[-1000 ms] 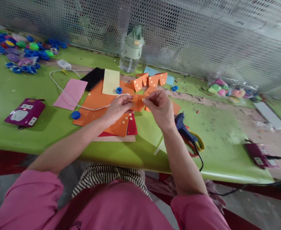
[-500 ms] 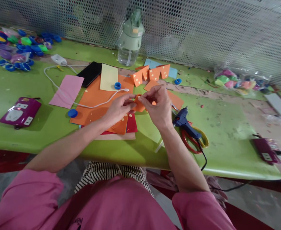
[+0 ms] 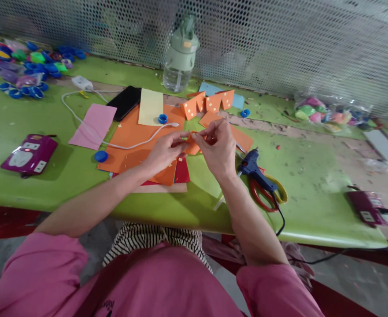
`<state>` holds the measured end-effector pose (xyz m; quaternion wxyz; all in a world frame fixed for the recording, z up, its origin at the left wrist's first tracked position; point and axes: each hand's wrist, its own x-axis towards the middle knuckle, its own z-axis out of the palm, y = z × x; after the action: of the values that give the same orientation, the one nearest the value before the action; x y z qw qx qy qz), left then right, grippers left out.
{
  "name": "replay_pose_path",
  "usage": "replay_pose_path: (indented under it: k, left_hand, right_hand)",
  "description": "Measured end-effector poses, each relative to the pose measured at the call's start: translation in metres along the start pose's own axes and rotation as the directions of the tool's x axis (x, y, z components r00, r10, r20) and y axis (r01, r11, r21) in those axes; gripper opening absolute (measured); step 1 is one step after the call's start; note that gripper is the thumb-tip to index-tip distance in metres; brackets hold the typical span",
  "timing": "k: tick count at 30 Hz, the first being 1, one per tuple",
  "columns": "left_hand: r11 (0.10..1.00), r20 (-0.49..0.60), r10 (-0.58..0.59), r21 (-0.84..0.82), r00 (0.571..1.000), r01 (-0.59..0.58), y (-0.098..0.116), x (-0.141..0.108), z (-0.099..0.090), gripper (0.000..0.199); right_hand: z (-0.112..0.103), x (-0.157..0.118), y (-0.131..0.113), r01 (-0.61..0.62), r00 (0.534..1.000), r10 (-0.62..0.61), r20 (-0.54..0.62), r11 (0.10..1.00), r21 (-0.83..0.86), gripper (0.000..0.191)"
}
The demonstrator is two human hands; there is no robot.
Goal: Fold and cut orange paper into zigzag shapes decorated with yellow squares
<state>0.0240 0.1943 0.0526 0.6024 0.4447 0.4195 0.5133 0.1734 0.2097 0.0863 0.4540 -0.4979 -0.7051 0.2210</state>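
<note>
Between my two hands is a small folded piece of orange foam or card [image 3: 193,146]. My left hand [image 3: 168,149] pinches its left side between thumb and fingers. On the piece's upper right, the thumb and fingertips of my right hand [image 3: 219,145] are closed; the fingers hide part of it. Below and left lie stacked orange sheets [image 3: 131,154] with small pale squares scattered on them. Behind my hands stand folded orange pieces with pale squares [image 3: 214,103]. A flat orange piece [image 3: 242,137] lies behind my right hand.
Right of my right hand lie a blue glue gun [image 3: 256,169] and scissors [image 3: 281,189] with a trailing cord. A water bottle [image 3: 180,57] stands against the mesh. A phone [image 3: 124,103], a white cable [image 3: 134,145] and purple power sockets [image 3: 30,154] are on the left.
My right hand's fingers have shifted slightly over the top of the orange piece, and its thumb has moved a little. The left hand keeps its grip almost unchanged.
</note>
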Motion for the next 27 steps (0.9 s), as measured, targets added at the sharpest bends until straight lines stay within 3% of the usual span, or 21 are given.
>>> replay_pose_path:
  k: [11, 16, 21, 27]
  left_hand:
    - [0.991, -0.044, -0.062, -0.122, 0.997, 0.056, 0.011, -0.003, -0.001, 0.019]
    - [0.984, -0.116, -0.066, -0.173, 0.991, 0.045, 0.013, 0.000, -0.004, 0.025]
    - [0.977, -0.157, -0.037, -0.212, 0.987, 0.003, 0.014, 0.001, -0.006, 0.019]
    - [0.999, -0.116, 0.009, -0.034, 0.993, -0.014, 0.013, 0.002, -0.008, 0.012]
  right_hand:
    - [-0.008, 0.000, 0.013, 0.042, 0.999, -0.045, -0.028, 0.996, -0.082, 0.031]
    - [-0.007, 0.002, 0.031, 0.073, 0.988, -0.093, -0.124, 0.985, -0.157, 0.056]
    - [0.003, 0.005, 0.049, -0.009, 0.997, 0.015, -0.076, 0.996, 0.085, 0.066]
    - [0.006, 0.009, 0.057, -0.140, 0.990, 0.133, 0.046, 0.951, 0.275, 0.067]
